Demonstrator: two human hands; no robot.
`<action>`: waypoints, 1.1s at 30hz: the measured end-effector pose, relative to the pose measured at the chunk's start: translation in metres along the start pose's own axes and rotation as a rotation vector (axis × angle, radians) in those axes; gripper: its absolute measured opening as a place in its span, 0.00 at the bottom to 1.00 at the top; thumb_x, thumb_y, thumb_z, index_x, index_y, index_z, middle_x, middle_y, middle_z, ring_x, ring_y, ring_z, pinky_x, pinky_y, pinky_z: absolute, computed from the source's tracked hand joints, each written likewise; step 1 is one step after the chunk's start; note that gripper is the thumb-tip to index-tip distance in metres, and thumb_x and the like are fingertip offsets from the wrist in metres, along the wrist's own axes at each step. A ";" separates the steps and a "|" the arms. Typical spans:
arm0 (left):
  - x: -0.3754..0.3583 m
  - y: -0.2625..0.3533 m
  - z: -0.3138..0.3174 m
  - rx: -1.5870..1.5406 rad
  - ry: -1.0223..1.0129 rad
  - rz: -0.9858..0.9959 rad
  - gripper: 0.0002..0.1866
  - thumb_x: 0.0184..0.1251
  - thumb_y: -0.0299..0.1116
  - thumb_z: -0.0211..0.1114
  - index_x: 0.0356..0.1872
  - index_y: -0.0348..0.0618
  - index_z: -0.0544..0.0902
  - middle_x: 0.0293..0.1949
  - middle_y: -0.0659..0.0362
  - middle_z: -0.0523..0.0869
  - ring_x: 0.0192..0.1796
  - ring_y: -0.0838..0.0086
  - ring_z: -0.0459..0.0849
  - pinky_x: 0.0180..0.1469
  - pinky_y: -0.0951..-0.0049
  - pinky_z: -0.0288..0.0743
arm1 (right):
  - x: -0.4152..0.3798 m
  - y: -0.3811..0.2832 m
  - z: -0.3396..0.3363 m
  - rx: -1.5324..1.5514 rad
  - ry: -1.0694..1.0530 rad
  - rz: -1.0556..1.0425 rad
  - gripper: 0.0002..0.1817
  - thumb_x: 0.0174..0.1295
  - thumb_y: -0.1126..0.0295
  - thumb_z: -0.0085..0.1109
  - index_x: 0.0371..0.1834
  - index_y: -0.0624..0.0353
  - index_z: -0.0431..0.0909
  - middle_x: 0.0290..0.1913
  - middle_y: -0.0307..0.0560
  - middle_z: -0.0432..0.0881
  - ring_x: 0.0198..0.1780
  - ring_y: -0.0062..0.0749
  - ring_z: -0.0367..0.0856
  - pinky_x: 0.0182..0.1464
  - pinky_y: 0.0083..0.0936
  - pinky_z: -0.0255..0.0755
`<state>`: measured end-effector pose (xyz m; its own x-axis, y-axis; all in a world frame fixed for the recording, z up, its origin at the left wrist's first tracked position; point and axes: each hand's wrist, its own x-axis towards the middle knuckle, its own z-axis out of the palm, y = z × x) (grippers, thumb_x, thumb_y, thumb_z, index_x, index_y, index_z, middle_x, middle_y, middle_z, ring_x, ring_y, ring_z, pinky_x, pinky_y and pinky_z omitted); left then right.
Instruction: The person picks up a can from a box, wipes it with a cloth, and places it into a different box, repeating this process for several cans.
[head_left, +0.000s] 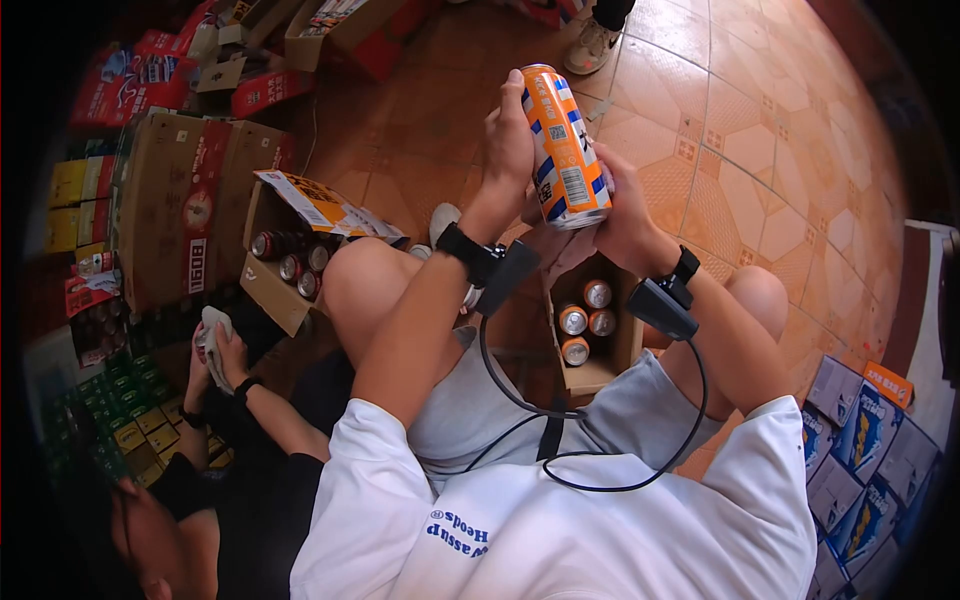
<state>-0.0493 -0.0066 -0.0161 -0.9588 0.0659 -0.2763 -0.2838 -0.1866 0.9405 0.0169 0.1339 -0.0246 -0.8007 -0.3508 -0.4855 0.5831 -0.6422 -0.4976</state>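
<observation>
Beverage can in left hand and right hand, long axis forward-left, silver end toward white shirt

Red cartons are lying far left, a brown carton is standing nearer, green packs are sitting near left, blue boxes are resting near right; a shoe is resting on far floor tiles.
</observation>
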 end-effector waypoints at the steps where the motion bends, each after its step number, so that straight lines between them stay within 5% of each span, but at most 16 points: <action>1: -0.001 -0.002 0.003 0.001 0.000 -0.002 0.36 0.82 0.62 0.41 0.47 0.36 0.85 0.35 0.52 0.91 0.34 0.70 0.92 0.38 0.71 0.88 | 0.000 0.000 -0.002 -0.019 0.026 -0.013 0.27 0.78 0.48 0.46 0.61 0.60 0.76 0.50 0.53 0.88 0.47 0.40 0.90 0.52 0.37 0.85; 7: -0.006 -0.009 0.016 -0.137 -0.073 -0.108 0.33 0.83 0.59 0.42 0.48 0.36 0.84 0.35 0.53 0.90 0.33 0.70 0.91 0.40 0.71 0.87 | -0.004 -0.009 0.000 -0.071 0.181 0.037 0.24 0.78 0.50 0.44 0.57 0.59 0.78 0.47 0.51 0.88 0.46 0.40 0.90 0.50 0.36 0.85; 11: 0.003 -0.023 0.024 -0.115 -0.098 -0.007 0.28 0.81 0.57 0.48 0.51 0.39 0.82 0.36 0.55 0.89 0.35 0.72 0.90 0.41 0.72 0.87 | -0.012 -0.027 0.006 -0.054 0.073 -0.004 0.20 0.79 0.54 0.47 0.56 0.58 0.78 0.44 0.46 0.88 0.42 0.34 0.90 0.50 0.32 0.86; 15: -0.006 -0.014 0.036 -0.044 -0.018 0.124 0.25 0.79 0.54 0.54 0.51 0.39 0.81 0.38 0.57 0.87 0.37 0.74 0.88 0.44 0.73 0.84 | 0.000 -0.028 0.002 -0.119 0.222 -0.085 0.21 0.80 0.50 0.46 0.56 0.54 0.79 0.43 0.42 0.88 0.41 0.32 0.90 0.46 0.31 0.85; 21: -0.006 -0.009 0.041 -0.175 0.005 0.131 0.25 0.75 0.52 0.64 0.47 0.35 0.76 0.38 0.55 0.85 0.37 0.77 0.84 0.41 0.73 0.80 | 0.006 -0.021 -0.030 -0.217 0.017 -0.198 0.25 0.82 0.46 0.43 0.64 0.54 0.74 0.48 0.41 0.87 0.44 0.30 0.90 0.48 0.29 0.86; 23: 0.000 -0.014 0.040 -0.118 0.014 0.108 0.26 0.75 0.53 0.64 0.48 0.34 0.76 0.39 0.53 0.86 0.39 0.74 0.85 0.42 0.71 0.80 | 0.006 -0.019 -0.018 -0.219 0.030 -0.169 0.26 0.82 0.46 0.43 0.65 0.55 0.73 0.48 0.41 0.87 0.44 0.29 0.90 0.48 0.29 0.86; 25: 0.003 -0.017 0.040 -0.100 0.003 0.131 0.27 0.75 0.53 0.62 0.50 0.32 0.76 0.40 0.50 0.86 0.40 0.71 0.87 0.44 0.69 0.81 | 0.005 -0.021 -0.007 -0.214 0.230 -0.183 0.22 0.79 0.47 0.46 0.52 0.54 0.79 0.38 0.43 0.88 0.35 0.35 0.89 0.40 0.31 0.86; 30: -0.004 -0.016 0.040 -0.063 -0.002 0.098 0.28 0.75 0.53 0.61 0.50 0.31 0.76 0.41 0.47 0.87 0.42 0.69 0.88 0.45 0.68 0.82 | 0.014 -0.019 -0.021 -0.211 0.287 -0.138 0.21 0.79 0.48 0.46 0.52 0.54 0.79 0.39 0.43 0.88 0.36 0.33 0.89 0.40 0.32 0.86; 33: -0.001 -0.016 0.041 -0.033 0.036 0.118 0.25 0.75 0.53 0.60 0.49 0.36 0.79 0.37 0.55 0.88 0.36 0.75 0.87 0.40 0.73 0.82 | 0.011 -0.021 -0.018 -0.198 0.252 -0.156 0.21 0.79 0.49 0.46 0.53 0.54 0.79 0.39 0.43 0.88 0.36 0.32 0.89 0.40 0.31 0.86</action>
<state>-0.0436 0.0360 -0.0226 -0.9852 0.0068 -0.1715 -0.1687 -0.2237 0.9600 -0.0018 0.1560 -0.0322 -0.8376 -0.0637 -0.5426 0.4915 -0.5216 -0.6974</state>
